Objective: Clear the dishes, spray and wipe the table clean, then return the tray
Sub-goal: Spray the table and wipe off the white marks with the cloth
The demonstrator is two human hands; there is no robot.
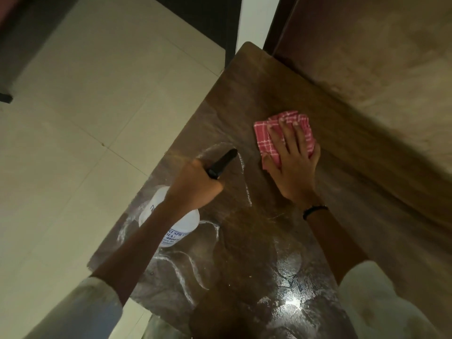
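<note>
The left hand [198, 184] grips the black head of a white spray bottle [171, 223], fingers curled round it; the nozzle points away from the person toward the far end of the tabletop [256, 89], the bottle's long axis running back under the wrist. Just right of it, the right hand [291, 165] lies flat with fingers spread, pressing a folded red-checked cloth [286, 133] onto the tabletop. White wet streaks [186, 267] lie nearer the person.

The person wears a pale, off-white short-sleeved top, with the left sleeve [80, 307] ending above the elbow and the right sleeve [376, 297] loose and rounded at its hem, and a thin black band [314, 210] circles the right wrist.
</note>
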